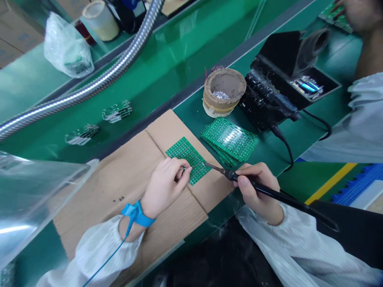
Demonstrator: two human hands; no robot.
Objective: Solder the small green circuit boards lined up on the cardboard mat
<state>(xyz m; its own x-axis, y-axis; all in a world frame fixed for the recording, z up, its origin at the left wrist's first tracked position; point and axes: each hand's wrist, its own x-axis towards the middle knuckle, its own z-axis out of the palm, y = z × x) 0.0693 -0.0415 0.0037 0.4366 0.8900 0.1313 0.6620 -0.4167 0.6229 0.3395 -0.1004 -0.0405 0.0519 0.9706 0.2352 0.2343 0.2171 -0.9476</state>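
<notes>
The right hand is gripping a soldering iron penlike, probably for precision; the left hand is finger-pinching apparent solder wire over the circuit board.

Looking forward and down from a single camera worn on the person's head, we view a workbench from above, near enough that the left hand and right hand show large below our centre. A green circuit board lies close to mid-view. Our angle sits aslant to the bench, which climbs from lower left to upper right; we see out to cartons at upper left and a co-worker's sleeve at right.
</notes>
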